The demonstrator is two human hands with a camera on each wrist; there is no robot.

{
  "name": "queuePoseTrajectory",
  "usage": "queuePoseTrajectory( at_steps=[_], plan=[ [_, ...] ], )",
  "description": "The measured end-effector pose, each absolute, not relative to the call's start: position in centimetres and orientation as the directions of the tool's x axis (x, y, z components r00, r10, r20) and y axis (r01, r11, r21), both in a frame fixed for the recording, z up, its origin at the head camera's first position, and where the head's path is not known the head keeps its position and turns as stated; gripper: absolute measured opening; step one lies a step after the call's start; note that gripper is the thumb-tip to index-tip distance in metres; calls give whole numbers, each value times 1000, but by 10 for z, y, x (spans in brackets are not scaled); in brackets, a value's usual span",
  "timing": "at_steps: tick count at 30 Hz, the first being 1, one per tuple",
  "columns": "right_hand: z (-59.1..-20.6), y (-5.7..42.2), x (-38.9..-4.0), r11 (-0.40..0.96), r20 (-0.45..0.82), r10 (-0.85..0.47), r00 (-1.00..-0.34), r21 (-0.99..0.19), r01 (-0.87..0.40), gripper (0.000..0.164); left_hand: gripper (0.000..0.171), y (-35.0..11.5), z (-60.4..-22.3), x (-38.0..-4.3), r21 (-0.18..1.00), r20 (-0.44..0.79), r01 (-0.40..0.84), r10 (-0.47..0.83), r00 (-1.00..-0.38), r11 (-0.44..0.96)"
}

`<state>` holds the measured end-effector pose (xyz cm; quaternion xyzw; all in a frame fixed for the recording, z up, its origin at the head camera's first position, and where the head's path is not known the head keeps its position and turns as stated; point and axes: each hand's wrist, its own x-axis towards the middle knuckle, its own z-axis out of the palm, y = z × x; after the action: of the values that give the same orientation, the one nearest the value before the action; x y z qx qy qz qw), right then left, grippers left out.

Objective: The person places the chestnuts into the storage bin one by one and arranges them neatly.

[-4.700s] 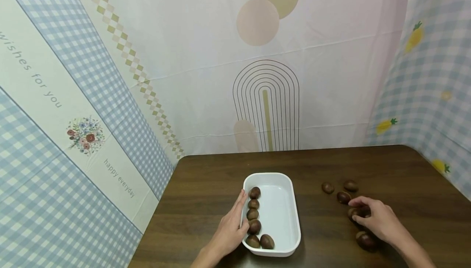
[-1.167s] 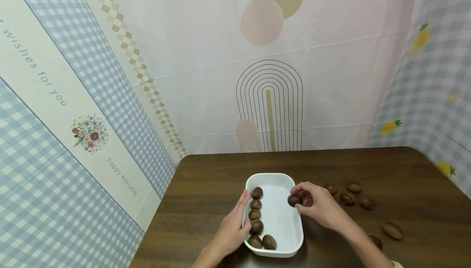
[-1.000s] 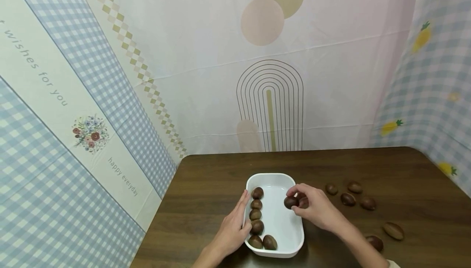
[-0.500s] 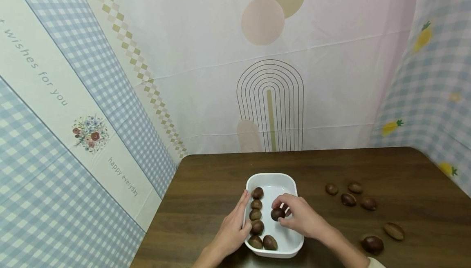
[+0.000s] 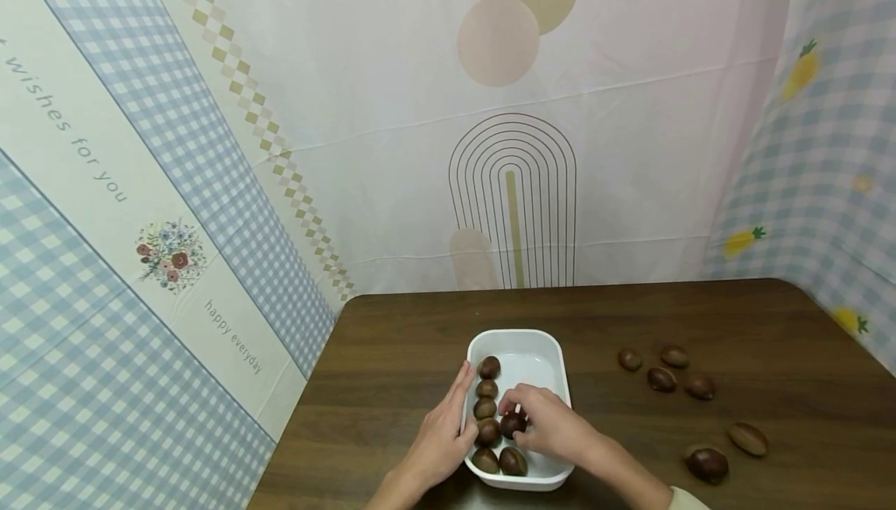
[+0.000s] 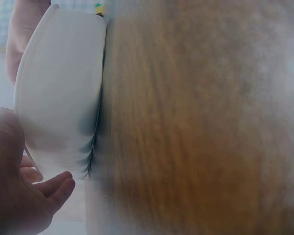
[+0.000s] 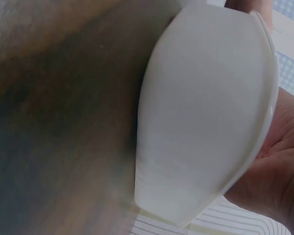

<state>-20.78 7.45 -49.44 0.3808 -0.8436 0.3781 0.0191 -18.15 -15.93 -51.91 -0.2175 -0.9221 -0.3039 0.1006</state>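
A white rectangular dish (image 5: 568, 432) stands on the table. Along its inner left side runs a column of several brown chestnuts (image 5: 485, 409), and another chestnut (image 5: 513, 461) lies beside the nearest one. My left hand (image 5: 437, 434) holds the dish's left wall, fingers along the outside and thumb over the rim; the left wrist view shows the fingertips by the outer wall (image 6: 59, 93). Inside the dish, my right hand (image 5: 549, 420) pinches a dark chestnut (image 5: 513, 424) between thumb and fingers, right of the column. From the right wrist the dish wall (image 7: 201, 107) hides the fingertips.
On the brown wooden table (image 5: 406, 339), a cluster of several loose chestnuts (image 5: 661, 379) lies right of the dish. Two more, a lighter chestnut (image 5: 748, 439) and a darker chestnut (image 5: 707, 465), lie nearer. Patterned cloth (image 5: 378, 106) hangs behind the table.
My right hand has picked up a chestnut from the table and carried it left over the dish's right rim, then down beside the column. The left hand stays at the dish.
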Motion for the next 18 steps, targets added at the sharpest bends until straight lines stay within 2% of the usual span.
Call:
queuePoseTrajectory(
  at_steps=[6, 13, 18],
  plan=[
    [-497, 70, -205, 465, 255, -670, -697, -587, -662, 35, 76, -159, -519, -181, 511, 325, 468, 341, -882, 722],
    [-500, 67, -207, 434, 262, -735, -626, -527, -731, 38, 76, -159, -518, -181, 512, 323, 465, 340, -883, 722],
    [-499, 67, -205, 418, 265, -733, -627, -551, -722, 35, 76, -159, -518, -180, 516, 313, 458, 339, -887, 724]
  ],
)
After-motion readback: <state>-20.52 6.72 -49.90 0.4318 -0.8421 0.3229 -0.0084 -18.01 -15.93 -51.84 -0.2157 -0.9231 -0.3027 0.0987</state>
